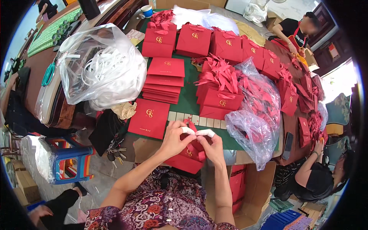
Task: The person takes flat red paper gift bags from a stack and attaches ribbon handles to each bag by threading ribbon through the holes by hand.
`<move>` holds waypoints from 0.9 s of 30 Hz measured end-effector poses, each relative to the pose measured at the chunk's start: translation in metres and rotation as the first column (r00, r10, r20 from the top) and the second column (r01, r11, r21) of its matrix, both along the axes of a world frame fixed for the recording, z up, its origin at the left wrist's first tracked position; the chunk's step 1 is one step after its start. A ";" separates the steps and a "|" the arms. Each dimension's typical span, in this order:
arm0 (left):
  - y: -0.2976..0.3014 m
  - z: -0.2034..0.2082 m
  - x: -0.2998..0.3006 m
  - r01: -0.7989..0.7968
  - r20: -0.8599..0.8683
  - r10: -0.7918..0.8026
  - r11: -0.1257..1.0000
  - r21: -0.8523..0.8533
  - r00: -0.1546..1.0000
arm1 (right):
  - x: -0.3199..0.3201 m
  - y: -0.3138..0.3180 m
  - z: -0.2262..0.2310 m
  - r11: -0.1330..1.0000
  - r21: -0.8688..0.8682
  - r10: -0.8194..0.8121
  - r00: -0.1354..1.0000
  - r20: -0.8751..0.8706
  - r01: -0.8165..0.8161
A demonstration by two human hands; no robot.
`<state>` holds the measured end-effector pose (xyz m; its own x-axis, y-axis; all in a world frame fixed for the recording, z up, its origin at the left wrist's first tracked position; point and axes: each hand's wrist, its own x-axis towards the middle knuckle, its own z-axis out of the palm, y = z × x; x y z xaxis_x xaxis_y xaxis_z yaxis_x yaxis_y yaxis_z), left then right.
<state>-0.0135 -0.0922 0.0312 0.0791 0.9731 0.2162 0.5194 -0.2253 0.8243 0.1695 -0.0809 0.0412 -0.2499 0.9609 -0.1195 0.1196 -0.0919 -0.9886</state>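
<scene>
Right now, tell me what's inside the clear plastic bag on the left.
The clear plastic bag shows a loose tangle of white strips through its film. Those loops cover whatever lies deeper, so the bottom cannot be seen.

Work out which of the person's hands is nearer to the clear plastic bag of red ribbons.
Right. The right hand is just left of the plastic bag; the left hand is farther left, beyond the right.
</scene>
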 end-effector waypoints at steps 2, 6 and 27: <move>0.001 0.003 0.001 -0.040 -0.048 0.053 0.969 0.244 0.997 | 0.004 0.001 0.002 0.999 -0.027 -0.020 0.997 -0.068 0.018; -0.022 0.014 0.002 -0.097 0.313 0.141 0.984 -0.153 0.939 | 0.020 0.006 0.012 0.982 -0.062 -0.184 0.969 -0.167 0.176; -0.062 -0.012 -0.019 0.140 0.418 0.005 0.939 -0.313 0.908 | 0.035 0.044 -0.013 0.947 0.116 -0.308 0.948 0.077 0.299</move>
